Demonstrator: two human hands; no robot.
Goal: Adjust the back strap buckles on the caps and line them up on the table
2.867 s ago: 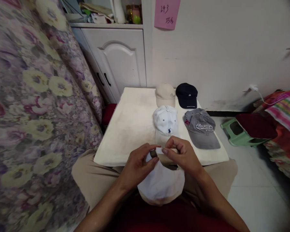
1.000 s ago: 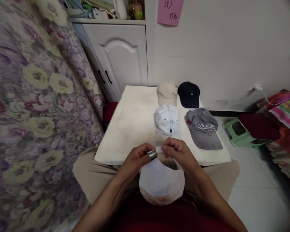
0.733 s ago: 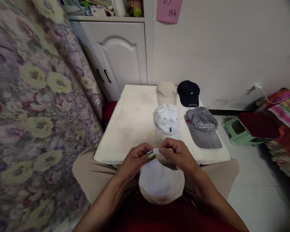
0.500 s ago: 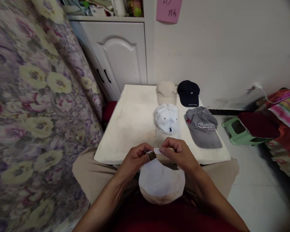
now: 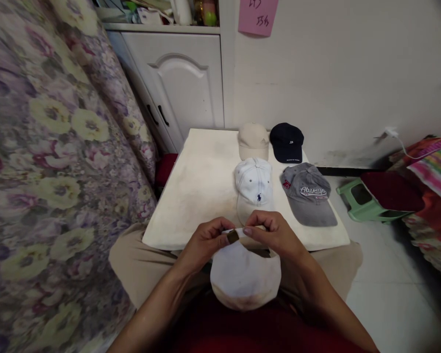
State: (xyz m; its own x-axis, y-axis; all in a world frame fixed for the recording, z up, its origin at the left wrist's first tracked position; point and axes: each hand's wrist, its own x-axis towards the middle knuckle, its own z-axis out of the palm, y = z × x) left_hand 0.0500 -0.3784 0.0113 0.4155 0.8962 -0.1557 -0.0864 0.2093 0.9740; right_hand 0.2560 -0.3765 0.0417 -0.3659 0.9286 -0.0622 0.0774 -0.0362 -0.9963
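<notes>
A white cap [image 5: 244,274] lies in my lap, its back strap turned toward the table. My left hand [image 5: 206,242] pinches the strap's small metal buckle [image 5: 232,236]. My right hand [image 5: 274,235] is closed on the white strap end beside the buckle. On the white table [image 5: 198,191] ahead sit a white cap with a small blue logo [image 5: 253,184], a grey cap with lettering [image 5: 308,193], a beige cap [image 5: 252,139] and a dark navy cap [image 5: 287,142].
A floral-covered bed [image 5: 47,162] fills the left side. A white cabinet [image 5: 180,83] stands behind the table, and a pink note [image 5: 257,14] hangs on the wall. A green stool with a dark red cushion [image 5: 378,196] and striped bedding [image 5: 433,171] are at right.
My right hand has drawn the white strap end closer to the buckle held in my left hand, so less strap shows. The caps on the table have not moved.
</notes>
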